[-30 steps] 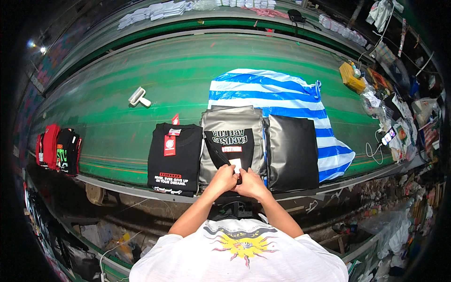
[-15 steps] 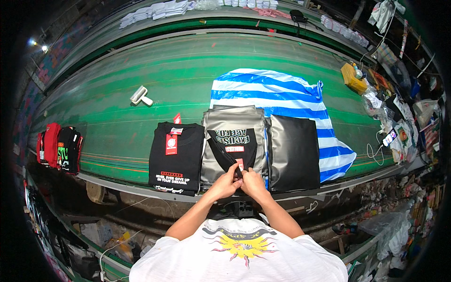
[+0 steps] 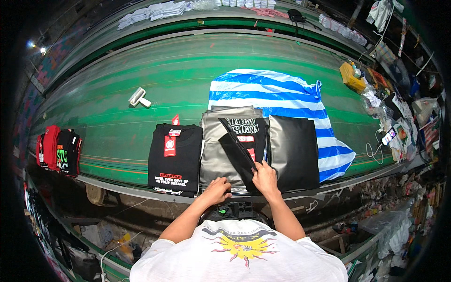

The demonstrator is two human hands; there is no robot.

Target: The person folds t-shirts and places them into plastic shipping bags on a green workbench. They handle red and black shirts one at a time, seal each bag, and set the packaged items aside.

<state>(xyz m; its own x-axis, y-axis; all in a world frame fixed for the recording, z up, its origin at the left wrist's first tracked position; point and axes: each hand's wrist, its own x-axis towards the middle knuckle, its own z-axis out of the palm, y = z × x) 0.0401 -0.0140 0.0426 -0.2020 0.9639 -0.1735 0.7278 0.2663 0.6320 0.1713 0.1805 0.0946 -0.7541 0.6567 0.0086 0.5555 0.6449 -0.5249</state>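
My right hand point(image 3: 265, 179) is closed on the near part of a folded black T-shirt point(image 3: 239, 152). The shirt has white lettering and a red tag, and it lies tilted, partly lifted at its left side. Under it is a stack of shiny grey plastic bags point(image 3: 211, 160). At the near edge of this stack my left hand point(image 3: 217, 190) has its fingers curled in; whether they pinch the plastic is hidden. To the left lies a folded black T-shirt with a red tag point(image 3: 176, 160). A dark, shiny plastic-covered pack point(image 3: 292, 152) lies to the right.
A blue and white striped plastic sheet point(image 3: 277, 91) spreads behind the bags on the green table point(image 3: 94, 122). A white lint roller point(image 3: 139, 97) lies farther back. Folded red and black garments point(image 3: 58, 149) stand at the far left. A lit phone point(image 3: 389, 137) and clutter are at right.
My hands have moved apart: the left has let go of the shirt and gone left to the bags' near edge. My right hand has shifted right with the shirt, which is now more tilted.
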